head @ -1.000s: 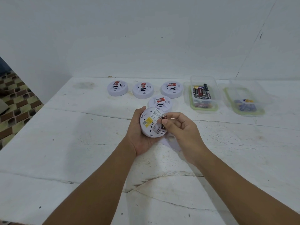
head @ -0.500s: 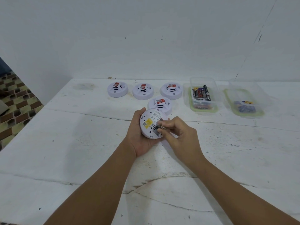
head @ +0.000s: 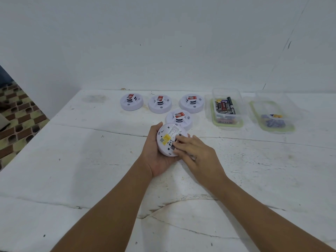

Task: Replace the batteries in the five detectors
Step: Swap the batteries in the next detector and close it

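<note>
Detector in hand: the round white plastic detector (head: 170, 139) lay back-up in your palm, just above the table, its yellow sticker and open battery bay facing you.
Left hand: your left hand (head: 156, 151) cupped it from beneath, thumb curled over the far rim.
Right hand: your right hand (head: 195, 153) lay across the bay with its fingers (head: 179, 142) nearly straight, pressing down on what looked like a battery (head: 176, 140); whether it was fully seated, you could not tell.
Other detectors: four white round detectors (head: 179, 119) sat face-up on the white marble table (head: 72, 160), one just beyond your hands, three in a row near the wall, none opened.
Battery supply: a clear plastic tub with a green rim (head: 227, 106) held assorted cells, right of the row.
Second tub: a similar clear tub (head: 274, 113), further right, held a few bluish items.
Progress: you appeared to be on the first unit; its cover was unfitted, and four seemed left.
</note>
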